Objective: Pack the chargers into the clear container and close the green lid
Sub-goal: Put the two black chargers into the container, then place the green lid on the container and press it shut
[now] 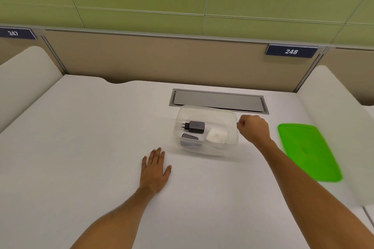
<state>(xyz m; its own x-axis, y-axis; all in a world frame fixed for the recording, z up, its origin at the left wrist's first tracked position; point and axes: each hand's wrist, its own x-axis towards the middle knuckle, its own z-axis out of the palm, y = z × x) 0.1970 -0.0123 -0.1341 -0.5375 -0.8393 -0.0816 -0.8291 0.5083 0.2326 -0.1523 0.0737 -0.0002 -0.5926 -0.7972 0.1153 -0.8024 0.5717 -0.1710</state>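
looking down from the head camera, we see the clear container (pixel 207 131) on the white desk (pixel 81 137), open, with three chargers inside: a black charger (pixel 195 126), a grey charger (pixel 189 139) nearer us, and a white charger (pixel 216 136) to their right. our left hand (pixel 155 170) lies flat on the desk, fingers spread. our right hand (pixel 254 127) is curled into a loose fist just beside the container's right wall, holding nothing. the green lid (pixel 308 151) lies flat to the right.
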